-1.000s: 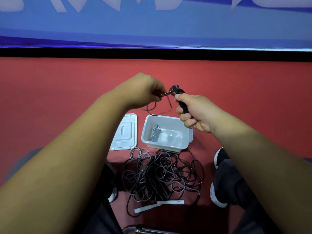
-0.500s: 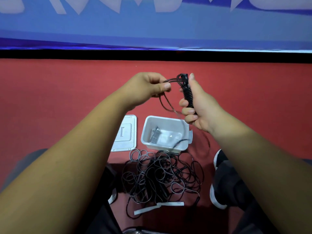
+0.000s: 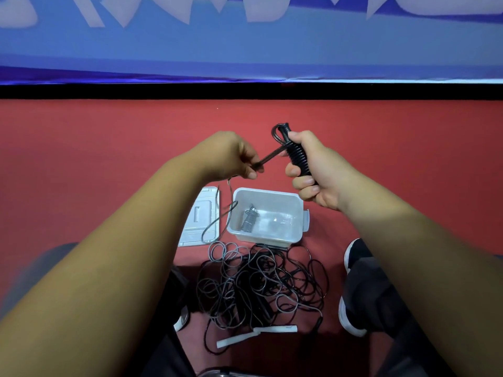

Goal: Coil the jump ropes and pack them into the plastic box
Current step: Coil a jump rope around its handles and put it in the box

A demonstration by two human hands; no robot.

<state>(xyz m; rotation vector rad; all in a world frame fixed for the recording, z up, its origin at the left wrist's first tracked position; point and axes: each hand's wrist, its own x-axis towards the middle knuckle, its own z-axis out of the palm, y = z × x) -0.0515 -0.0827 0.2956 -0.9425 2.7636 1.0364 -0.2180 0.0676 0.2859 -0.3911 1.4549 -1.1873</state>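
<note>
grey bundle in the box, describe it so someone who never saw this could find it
In the middle of the red floor sits an open white plastic box. The grey bundle lies inside at its left. Unlike the loose tangle of ropes on the floor nearer the person, it is tightly wound and small.

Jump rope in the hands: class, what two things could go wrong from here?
1. The cord trails from the left hand and dangles at the plastic box; pulling may snag or drag it.
2. It may lead into the tangled pile, so winding onto the black grip could tighten knots.
</note>
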